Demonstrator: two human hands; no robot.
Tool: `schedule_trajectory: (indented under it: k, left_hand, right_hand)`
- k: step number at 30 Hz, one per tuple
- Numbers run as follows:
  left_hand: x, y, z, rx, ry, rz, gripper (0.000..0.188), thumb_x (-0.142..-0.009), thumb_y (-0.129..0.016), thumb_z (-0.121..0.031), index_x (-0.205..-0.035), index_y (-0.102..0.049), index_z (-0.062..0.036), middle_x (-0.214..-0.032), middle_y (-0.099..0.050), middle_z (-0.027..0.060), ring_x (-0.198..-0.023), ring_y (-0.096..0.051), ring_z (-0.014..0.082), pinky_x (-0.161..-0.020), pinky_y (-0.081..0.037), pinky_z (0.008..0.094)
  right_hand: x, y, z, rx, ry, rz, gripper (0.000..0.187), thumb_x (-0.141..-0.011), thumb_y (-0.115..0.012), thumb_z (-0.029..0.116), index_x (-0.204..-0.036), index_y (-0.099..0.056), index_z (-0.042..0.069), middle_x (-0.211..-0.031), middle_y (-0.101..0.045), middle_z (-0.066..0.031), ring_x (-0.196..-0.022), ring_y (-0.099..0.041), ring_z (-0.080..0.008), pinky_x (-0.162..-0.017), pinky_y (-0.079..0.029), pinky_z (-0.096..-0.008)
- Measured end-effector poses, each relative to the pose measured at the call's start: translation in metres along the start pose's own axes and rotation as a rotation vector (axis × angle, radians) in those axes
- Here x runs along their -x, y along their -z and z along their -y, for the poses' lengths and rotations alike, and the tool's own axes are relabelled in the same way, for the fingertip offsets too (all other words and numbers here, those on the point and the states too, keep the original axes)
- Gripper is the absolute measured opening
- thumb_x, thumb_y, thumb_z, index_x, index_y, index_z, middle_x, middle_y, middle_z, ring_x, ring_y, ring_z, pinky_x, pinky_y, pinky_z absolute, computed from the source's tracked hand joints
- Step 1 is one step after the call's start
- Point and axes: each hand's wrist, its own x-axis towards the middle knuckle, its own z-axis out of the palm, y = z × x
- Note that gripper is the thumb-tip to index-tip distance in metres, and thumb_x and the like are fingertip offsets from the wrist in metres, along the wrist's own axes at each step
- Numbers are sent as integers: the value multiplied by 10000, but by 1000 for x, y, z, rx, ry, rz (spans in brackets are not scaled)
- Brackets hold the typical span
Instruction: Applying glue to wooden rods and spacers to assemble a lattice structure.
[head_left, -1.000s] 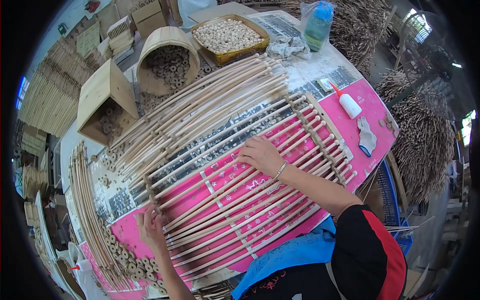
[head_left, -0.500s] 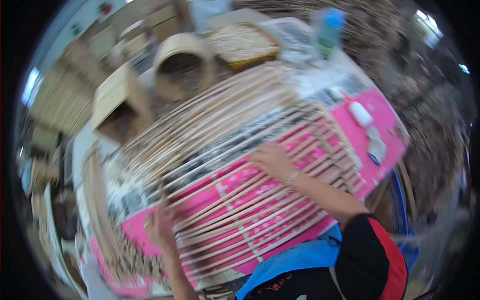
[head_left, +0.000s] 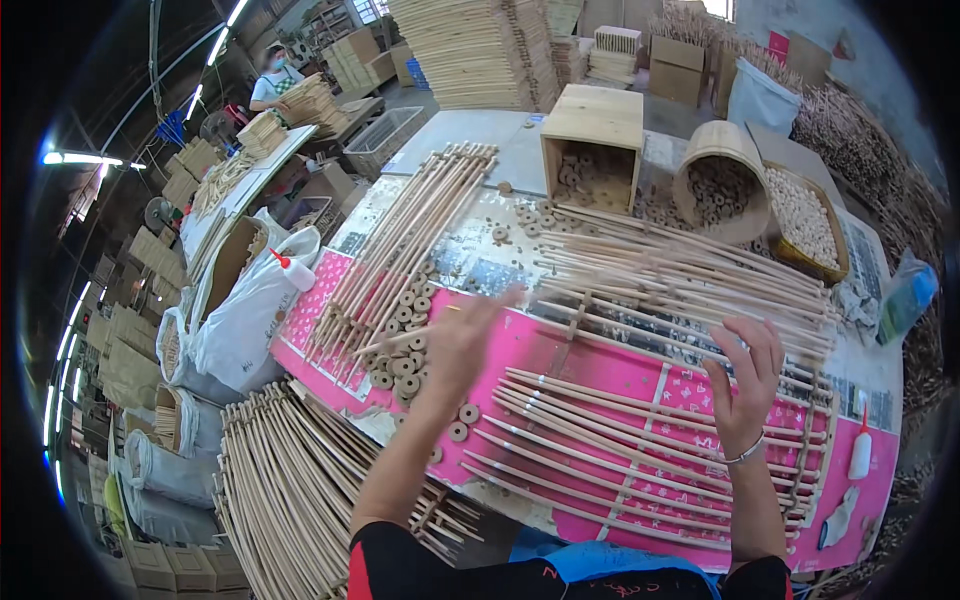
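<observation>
Long wooden rods lie side by side on the pink board. Their right ends join a crosspiece of wooden rings, while the left ends lie loose. Above these rods hovers my right hand, its fingers apart with nothing visible between them. My left hand is smeared by motion, left of the rods and beside scattered wooden rings. One short stick points toward it; whether I hold that stick cannot be made out. Toward the upper left lies a bundle of rods threaded with rings.
Behind the rods stand a wooden box, a round wooden tub of rings and a tray of pale pieces. A glue bottle is at the right. Stacked rod frames lie lower left. A co-worker stands far left.
The view has swung left, bringing in the finished-looking rod bundle and the co-worker. My left hand has come off the rods' left ends; my right hand has lifted and opened.
</observation>
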Motion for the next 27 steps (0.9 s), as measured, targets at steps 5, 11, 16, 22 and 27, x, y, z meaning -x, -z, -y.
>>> schedule_trajectory:
  k: [5,11,16,22,27]
  left_hand:
    - [-9,33,140,-175,371,-201,408,-969,-565,-43,-1330,-676,-198,-951,-672,104,-784,-671,333,-685,-525,471]
    - [-7,-13,251,-376,605,-114,318,-1013,-512,-101,-1262,-698,-169,-1107,-680,105,-1000,-678,352,-821,-542,479]
    - [-10,-68,298,-411,630,-67,300,-999,-503,-133,-1202,-721,-170,-1070,-688,113,-994,-685,343,-818,-549,478]
    - [-24,-106,317,-392,658,-34,301,-1015,-491,-165,-1218,-712,-161,-1109,-682,122,-1036,-676,349,-843,-540,500]
    - [-30,-125,322,-377,662,-10,286,-1021,-485,-178,-1198,-709,-166,-1109,-681,130,-1043,-670,363,-852,-534,503]
  right_hand:
    - [16,-17,6,-159,-128,166,276,-819,-762,56,-1093,-741,84,-1130,-678,-104,-1108,-606,-326,-983,-446,-448]
    - [44,-31,-5,-213,-302,254,232,-818,-749,31,-1048,-745,59,-1075,-685,-107,-1033,-617,-318,-895,-485,-419]
    - [51,-31,-20,-194,-379,287,194,-820,-722,21,-1014,-729,32,-1060,-678,-125,-1023,-609,-322,-908,-476,-418]
    - [56,-40,-37,-176,-437,316,183,-824,-708,15,-1005,-732,29,-1052,-675,-124,-1017,-607,-321,-906,-476,-410]
    - [59,-44,-44,-162,-456,322,194,-823,-716,3,-1010,-749,42,-1042,-680,-122,-1004,-618,-316,-882,-494,-407]
